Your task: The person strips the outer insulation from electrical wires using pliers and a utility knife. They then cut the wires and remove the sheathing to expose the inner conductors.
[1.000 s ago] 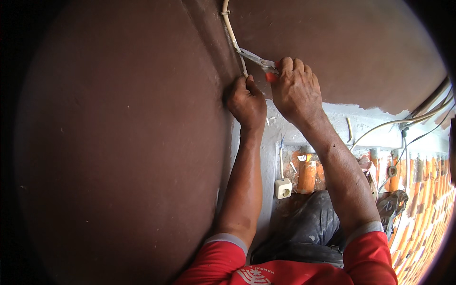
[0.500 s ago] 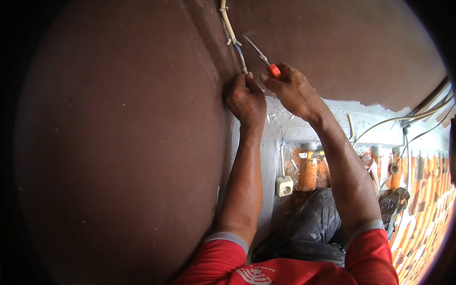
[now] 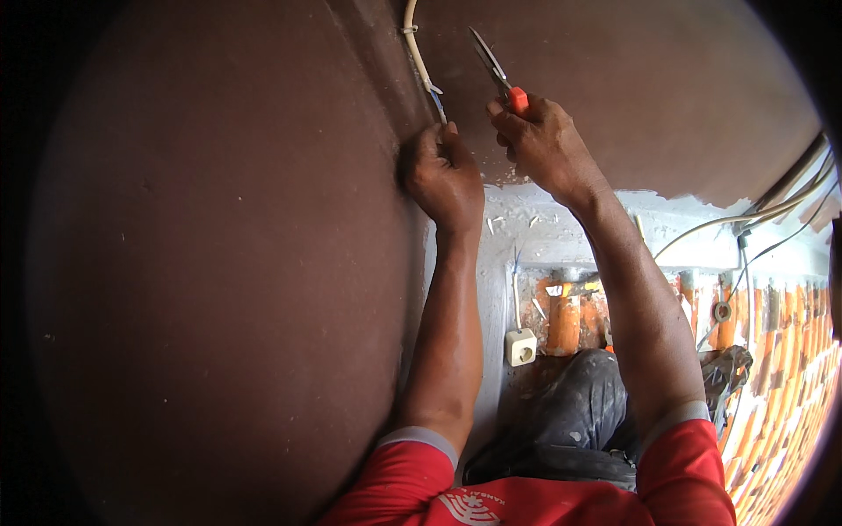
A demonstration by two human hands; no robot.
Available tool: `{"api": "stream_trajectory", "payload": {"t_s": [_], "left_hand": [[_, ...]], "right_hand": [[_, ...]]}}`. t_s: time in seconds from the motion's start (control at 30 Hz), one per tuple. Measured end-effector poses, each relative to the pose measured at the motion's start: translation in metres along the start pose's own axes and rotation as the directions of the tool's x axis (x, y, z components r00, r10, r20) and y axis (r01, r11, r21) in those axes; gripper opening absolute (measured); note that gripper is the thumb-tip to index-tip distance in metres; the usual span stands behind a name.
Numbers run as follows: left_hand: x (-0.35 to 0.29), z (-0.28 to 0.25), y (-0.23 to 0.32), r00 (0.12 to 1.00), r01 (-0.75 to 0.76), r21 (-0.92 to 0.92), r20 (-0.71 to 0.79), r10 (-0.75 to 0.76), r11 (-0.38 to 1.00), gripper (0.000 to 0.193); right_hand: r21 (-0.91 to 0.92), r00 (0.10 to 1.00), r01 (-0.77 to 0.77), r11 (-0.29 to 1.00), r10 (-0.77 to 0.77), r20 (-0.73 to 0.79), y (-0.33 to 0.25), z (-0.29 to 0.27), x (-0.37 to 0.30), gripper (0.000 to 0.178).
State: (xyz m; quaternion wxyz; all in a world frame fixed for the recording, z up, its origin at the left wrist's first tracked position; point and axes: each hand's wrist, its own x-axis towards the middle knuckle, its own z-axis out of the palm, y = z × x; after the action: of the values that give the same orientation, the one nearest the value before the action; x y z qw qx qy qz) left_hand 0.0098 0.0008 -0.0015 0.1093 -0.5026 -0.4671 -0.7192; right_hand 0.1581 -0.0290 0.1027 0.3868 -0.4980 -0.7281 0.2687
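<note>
A cream cable (image 3: 418,54) runs down the brown wall, with a blue wire (image 3: 436,99) showing where its sheath is cut back. My left hand (image 3: 445,180) pinches the lower end of this cable between thumb and fingers; the tip itself is hidden in the grip. To the right, my right hand (image 3: 551,145) is closed around the orange-red handle of a pair of scissors (image 3: 519,100). Their metal blades point up and to the left, slightly apart, and do not touch the cable.
Below my hands is a grey ledge (image 3: 561,223) with small white scraps. A cream socket box (image 3: 520,348) with a wire hangs between my forearms. More cables (image 3: 719,224) cross at the right, above orange roof tiles (image 3: 776,368). A wall clip (image 3: 410,30) holds the cable.
My right hand has moved up with the scissors, away from the cable, and their blades have turned more upright. My left hand has shifted slightly up and left, still pinching the cable.
</note>
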Motion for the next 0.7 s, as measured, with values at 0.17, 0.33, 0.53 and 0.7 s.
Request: {"api": "stream_trajectory", "payload": {"t_s": [0.17, 0.33, 0.53, 0.7], "left_hand": [[0.012, 0.004, 0.007, 0.999, 0.016, 0.233, 0.034, -0.024, 0.972, 0.021], [0.020, 0.003, 0.019, 0.998, 0.036, 0.279, 0.044, -0.050, 0.960, 0.019], [0.021, 0.009, 0.010, 0.998, -0.037, 0.335, 0.054, 0.020, 0.942, 0.013], [0.020, 0.008, 0.012, 0.998, -0.008, 0.333, 0.067, -0.015, 0.943, 0.011]], "right_hand": [[0.026, 0.999, -0.023, 0.999, 0.024, -0.046, 0.013, 0.004, -0.021, 0.048], [-0.112, 0.991, -0.131, 0.985, 0.133, 0.010, 0.030, 0.001, -0.037, 0.053], [-0.192, 0.986, -0.143, 0.971, 0.157, 0.058, 0.022, -0.005, -0.040, 0.048], [-0.171, 0.987, -0.125, 0.977, 0.140, 0.074, 0.029, -0.008, -0.040, 0.050]]}}
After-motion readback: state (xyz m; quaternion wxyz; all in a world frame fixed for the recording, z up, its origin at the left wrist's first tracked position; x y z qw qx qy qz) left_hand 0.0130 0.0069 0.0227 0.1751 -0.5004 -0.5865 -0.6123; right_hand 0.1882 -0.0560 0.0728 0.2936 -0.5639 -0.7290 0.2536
